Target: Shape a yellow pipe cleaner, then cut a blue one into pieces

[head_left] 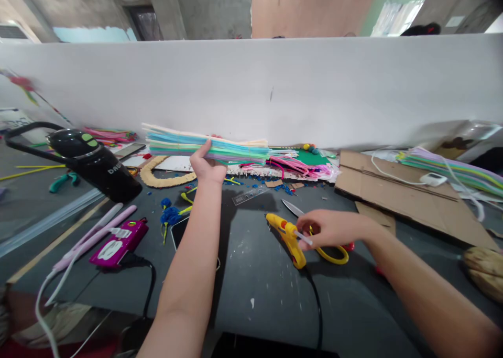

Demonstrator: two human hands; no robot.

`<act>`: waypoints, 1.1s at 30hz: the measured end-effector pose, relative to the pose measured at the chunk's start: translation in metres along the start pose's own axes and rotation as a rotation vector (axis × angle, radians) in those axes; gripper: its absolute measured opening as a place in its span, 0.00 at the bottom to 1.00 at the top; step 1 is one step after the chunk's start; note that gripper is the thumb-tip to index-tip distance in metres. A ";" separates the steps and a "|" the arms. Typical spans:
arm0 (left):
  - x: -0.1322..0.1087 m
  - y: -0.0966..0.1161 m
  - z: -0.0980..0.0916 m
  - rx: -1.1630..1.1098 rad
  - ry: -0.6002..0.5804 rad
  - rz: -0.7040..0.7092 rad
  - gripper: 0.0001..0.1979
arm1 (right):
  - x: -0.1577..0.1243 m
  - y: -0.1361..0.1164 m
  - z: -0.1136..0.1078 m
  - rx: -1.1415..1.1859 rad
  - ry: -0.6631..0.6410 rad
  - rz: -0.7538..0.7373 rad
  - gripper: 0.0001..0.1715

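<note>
Many coloured straws (223, 149) make one light, bendy bundle above the table (255, 284). The grip of the left hand (207, 166) wraps its middle, where it should balance. The grip of the right hand (334, 228) pinches the glue stick (303, 237) in the lying glue gun (288, 235).

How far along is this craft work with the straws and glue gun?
Done: a curved cardboard cut-out lies on the table. In hand: the left hand grips a bundle of coloured straws; the right hand touches the yellow glue gun. Left, probably most: the straws form one loose bundle and the cardboard sheet lies flat.
</note>
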State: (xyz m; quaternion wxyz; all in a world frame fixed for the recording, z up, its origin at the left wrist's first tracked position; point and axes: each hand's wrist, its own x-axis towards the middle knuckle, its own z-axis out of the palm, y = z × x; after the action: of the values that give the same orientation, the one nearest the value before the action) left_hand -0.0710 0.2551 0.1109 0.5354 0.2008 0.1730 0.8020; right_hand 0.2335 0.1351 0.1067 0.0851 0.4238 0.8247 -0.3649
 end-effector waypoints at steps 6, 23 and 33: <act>-0.001 0.001 -0.001 -0.042 -0.002 -0.028 0.05 | 0.009 -0.021 0.071 -0.247 0.394 0.146 0.20; -0.006 -0.007 0.003 -0.044 -0.021 -0.074 0.04 | -0.034 0.072 0.052 -0.211 0.526 0.279 0.24; -0.005 -0.007 -0.001 -0.027 -0.038 -0.067 0.04 | -0.008 0.094 0.017 -0.170 0.537 0.259 0.28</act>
State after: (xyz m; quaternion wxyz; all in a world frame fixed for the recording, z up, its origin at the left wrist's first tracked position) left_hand -0.0643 0.2526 0.1065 0.5678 0.2030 0.1587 0.7818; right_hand 0.3076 0.1535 0.0481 -0.0550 0.5980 0.7842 -0.1559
